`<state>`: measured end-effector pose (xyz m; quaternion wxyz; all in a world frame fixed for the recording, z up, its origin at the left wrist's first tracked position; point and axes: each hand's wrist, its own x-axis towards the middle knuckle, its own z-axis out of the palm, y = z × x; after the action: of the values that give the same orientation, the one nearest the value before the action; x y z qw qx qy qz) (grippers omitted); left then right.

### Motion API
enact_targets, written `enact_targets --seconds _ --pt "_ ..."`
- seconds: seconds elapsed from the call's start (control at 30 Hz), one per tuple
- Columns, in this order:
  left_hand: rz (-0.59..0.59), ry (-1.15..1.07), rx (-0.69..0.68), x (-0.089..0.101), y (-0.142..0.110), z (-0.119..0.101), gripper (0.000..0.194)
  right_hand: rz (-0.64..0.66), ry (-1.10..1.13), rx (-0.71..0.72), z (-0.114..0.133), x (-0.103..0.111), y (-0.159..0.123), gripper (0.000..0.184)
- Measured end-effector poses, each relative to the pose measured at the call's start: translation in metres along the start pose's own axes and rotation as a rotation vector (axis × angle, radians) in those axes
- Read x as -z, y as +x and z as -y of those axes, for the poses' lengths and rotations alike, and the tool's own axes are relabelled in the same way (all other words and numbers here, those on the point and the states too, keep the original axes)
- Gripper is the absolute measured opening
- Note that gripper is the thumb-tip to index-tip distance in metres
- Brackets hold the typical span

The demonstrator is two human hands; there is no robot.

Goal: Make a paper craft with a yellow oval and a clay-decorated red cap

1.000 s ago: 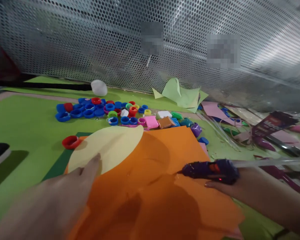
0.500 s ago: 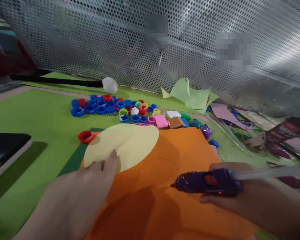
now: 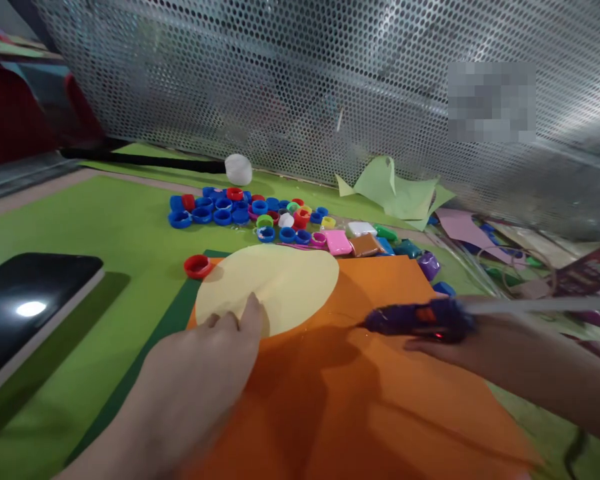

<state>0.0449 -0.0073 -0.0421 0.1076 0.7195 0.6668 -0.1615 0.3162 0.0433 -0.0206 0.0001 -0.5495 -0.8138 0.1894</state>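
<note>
A pale yellow paper circle lies on a large orange sheet in front of me. My left hand rests on the orange sheet with its fingertips pressing flat on the circle's near edge. My right hand is closed round a purple glue gun, whose nozzle points left and sits just above the orange sheet, right of the circle. A clear glue stick juts out of the gun's back.
Several red, blue and other bottle caps lie behind the circle, one red cap apart. Coloured clay blocks, green paper scraps, a black tablet at left, craft clutter at right, a perforated metal wall behind.
The view has swung left and down. My left fingers slid along the yellow circle's edge. The glue gun stayed low over the orange sheet, its nozzle close to the circle.
</note>
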Motion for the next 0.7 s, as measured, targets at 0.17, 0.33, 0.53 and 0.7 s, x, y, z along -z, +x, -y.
enact_targets --seconds 0.17,0.33,0.53,0.7 --pt "0.090 0.045 -0.008 0.003 0.002 0.001 0.076 0.001 -0.094 0.095 0.021 -0.007 0.011 0.022" --pt "0.066 0.100 0.021 -0.001 0.001 0.002 0.067 0.006 -0.045 0.051 0.029 -0.016 -0.017 0.009" --pt "-0.012 0.149 0.025 -0.004 -0.002 -0.001 0.067 -0.052 -0.056 -0.045 0.016 -0.018 -0.003 0.019" --pt "-0.043 0.132 0.003 -0.005 -0.003 -0.002 0.069 -0.101 -0.168 0.112 0.006 -0.011 0.014 0.019"
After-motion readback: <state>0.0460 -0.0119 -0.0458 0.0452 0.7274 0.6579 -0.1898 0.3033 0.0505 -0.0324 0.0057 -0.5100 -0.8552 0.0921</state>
